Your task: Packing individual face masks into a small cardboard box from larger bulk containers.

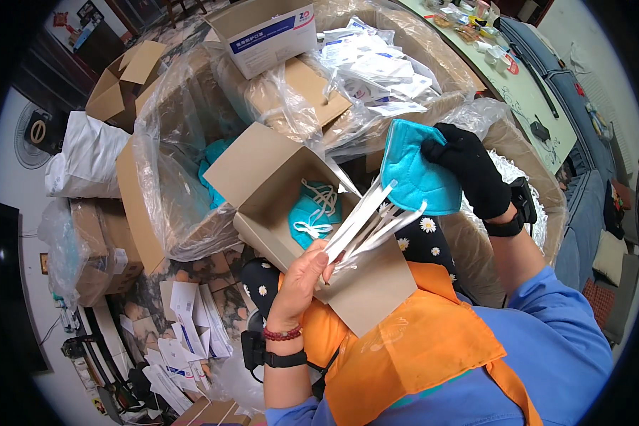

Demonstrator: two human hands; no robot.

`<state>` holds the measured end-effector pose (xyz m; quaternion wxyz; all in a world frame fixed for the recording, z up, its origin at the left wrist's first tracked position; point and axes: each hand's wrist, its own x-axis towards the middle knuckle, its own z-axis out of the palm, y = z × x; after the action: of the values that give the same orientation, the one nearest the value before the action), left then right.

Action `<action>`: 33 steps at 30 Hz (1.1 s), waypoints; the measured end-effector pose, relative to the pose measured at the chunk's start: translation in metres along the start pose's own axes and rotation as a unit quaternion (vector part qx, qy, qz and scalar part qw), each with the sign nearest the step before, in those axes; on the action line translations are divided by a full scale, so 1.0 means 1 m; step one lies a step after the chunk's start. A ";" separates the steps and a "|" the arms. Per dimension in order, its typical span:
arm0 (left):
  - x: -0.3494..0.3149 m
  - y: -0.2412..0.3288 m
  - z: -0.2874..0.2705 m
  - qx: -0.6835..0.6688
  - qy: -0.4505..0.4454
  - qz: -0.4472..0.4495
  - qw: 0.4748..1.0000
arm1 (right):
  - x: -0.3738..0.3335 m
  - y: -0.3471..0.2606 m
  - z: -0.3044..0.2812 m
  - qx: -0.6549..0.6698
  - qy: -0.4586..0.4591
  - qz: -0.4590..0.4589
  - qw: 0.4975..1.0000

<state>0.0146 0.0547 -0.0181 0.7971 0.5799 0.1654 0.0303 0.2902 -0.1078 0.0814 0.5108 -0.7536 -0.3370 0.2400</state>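
Observation:
My right hand (476, 167), in a black glove, is closed on the upper right edge of a teal face mask (413, 170), holding it up above my lap. White straps (362, 224) run from the mask down to my left hand (302, 284), which is bare and closed round them. Below the straps, an open cardboard box (273, 238) rests tilted on my lap with its flaps spread. Inside it lies another teal mask (312, 213) with white ties crossed over it. How many masks are in the raised bundle I cannot tell.
Plastic-lined cartons stand around me: one with teal pieces (216, 167) at left, one with white packets (383, 67) ahead, one with white straps (508, 170) at right. A printed white box (273, 42) sits at the back. Flattened boxes (192, 319) lie on the floor, lower left.

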 end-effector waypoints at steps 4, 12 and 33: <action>-0.003 -0.006 -0.004 0.003 0.055 0.044 0.998 | 0.001 0.003 -0.004 0.009 0.006 0.001 1.000; 0.003 0.009 -0.013 -0.231 0.069 0.079 0.967 | -0.006 -0.019 0.019 -0.176 -0.070 -0.017 0.982; 0.046 0.036 0.029 0.264 0.006 0.188 0.946 | -0.008 -0.014 0.025 -0.057 -0.149 0.031 0.987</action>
<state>0.0723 0.0508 0.0128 0.5940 0.7903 0.0602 0.1378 0.2638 -0.0950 0.0858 0.4035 -0.7471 -0.3988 0.3464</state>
